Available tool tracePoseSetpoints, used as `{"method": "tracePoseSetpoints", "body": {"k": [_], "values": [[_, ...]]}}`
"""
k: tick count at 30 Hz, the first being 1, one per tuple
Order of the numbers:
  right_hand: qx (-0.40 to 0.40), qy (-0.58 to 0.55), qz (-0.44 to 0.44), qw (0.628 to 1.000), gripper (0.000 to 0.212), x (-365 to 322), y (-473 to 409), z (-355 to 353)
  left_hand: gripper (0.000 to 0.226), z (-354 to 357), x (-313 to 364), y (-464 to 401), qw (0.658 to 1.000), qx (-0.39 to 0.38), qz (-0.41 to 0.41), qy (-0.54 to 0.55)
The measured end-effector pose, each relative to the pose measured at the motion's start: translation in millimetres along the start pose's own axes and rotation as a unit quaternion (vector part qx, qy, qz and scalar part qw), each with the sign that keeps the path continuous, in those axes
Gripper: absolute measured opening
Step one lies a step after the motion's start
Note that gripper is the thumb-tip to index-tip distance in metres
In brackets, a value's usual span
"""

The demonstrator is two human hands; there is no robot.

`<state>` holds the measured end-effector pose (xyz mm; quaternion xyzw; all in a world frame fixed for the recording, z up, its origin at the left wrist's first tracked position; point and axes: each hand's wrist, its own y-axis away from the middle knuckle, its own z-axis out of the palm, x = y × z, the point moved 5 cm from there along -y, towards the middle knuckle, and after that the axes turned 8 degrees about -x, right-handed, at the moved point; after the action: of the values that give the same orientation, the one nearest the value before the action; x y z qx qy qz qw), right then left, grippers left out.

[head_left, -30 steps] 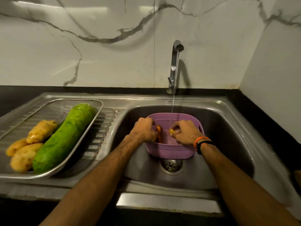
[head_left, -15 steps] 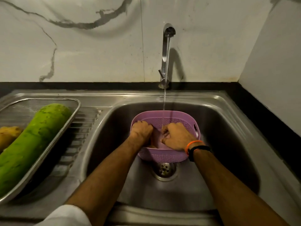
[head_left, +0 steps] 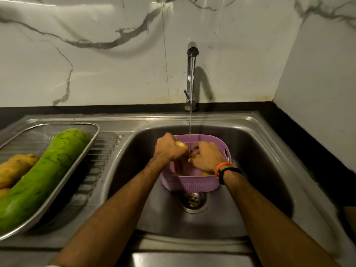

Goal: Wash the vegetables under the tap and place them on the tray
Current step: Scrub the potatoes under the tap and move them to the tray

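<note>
L hand (head_left: 169, 149) now raised to the basket's 10 o'clock rim, fingers curled round a pale yellow veg (head_left: 181, 145) – half a sec ago both fists were low inside the basket w/ nothing showing. R hand (head_left: 205, 158) stays down in the purple basket (head_left: 192, 183), fingers curled; seems to pinch smth small, can't tell what. Tap (head_left: 191, 74) runs, stream lands at basket's 12 o'clock, just beyond the hands. More yellowish bits lie in the basket btm. Tray (head_left: 77, 164) sits on the drainer at 9 o'clock of the sink (head_left: 250, 151), holding the green gourd (head_left: 44, 178) & potatoes (head_left: 15, 168). Judgement: one piece is picked out, prob next under the stream, then over to the tray; several pcs left, so task is partway.
</note>
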<state>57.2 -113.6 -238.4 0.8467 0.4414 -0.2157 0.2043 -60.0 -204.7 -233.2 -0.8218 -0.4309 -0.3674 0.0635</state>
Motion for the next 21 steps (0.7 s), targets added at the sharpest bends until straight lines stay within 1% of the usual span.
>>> {"method": "tracePoseSetpoints", "body": {"k": [1, 2, 3, 4, 5, 7, 9, 10, 13, 17, 19, 21], "values": [[0.007, -0.019, -0.001, 1.000, 0.038, -2, 2, -2, 0.064, 3, 0, 0, 0.995, -0.018, -0.017, 0.095], [0.014, -0.042, -0.004, 0.999, 0.040, -5, 3, -4, 0.061, 7, -1, -1, 0.980, -0.034, -0.025, 0.195], [0.022, -0.066, -0.007, 0.998, 0.041, -7, 5, -6, 0.048, 14, 1, 0, 0.955, -0.050, -0.026, 0.290], [0.032, -0.087, -0.008, 0.996, 0.043, -8, 6, -7, 0.027, 19, 6, 4, 0.924, -0.064, -0.020, 0.376], [0.039, -0.104, -0.008, 0.994, 0.047, -9, 7, -8, 0.013, 23, 10, 8, 0.894, -0.074, -0.019, 0.442], [0.052, -0.133, -0.001, 0.990, 0.060, -8, 8, -11, 0.018, 27, 15, 11, 0.844, -0.097, -0.020, 0.528], [0.058, -0.157, 0.004, 0.986, 0.068, -9, 8, -11, 0.022, 28, 14, 9, 0.813, -0.128, -0.024, 0.568], [0.059, -0.170, 0.002, 0.984, 0.069, -10, 8, -12, 0.022, 27, 13, 8, 0.803, -0.141, -0.025, 0.578], [0.057, -0.207, -0.009, 0.977, 0.071, -16, 11, -15, 0.023, 26, 13, 8, 0.798, -0.163, -0.016, 0.580], [0.009, -0.253, -0.012, 0.967, 0.083, -23, 15, -12, 0.021, 28, 18, 10, 0.780, -0.185, 0.013, 0.598], [-0.001, -0.268, -0.017, 0.963, 0.087, -29, 16, -8, 0.021, 28, 21, 9, 0.786, -0.189, 0.039, 0.587], [0.008, -0.275, -0.026, 0.961, 0.089, -35, 17, -6, 0.021, 27, 21, 9, 0.785, -0.180, 0.053, 0.590]]}}
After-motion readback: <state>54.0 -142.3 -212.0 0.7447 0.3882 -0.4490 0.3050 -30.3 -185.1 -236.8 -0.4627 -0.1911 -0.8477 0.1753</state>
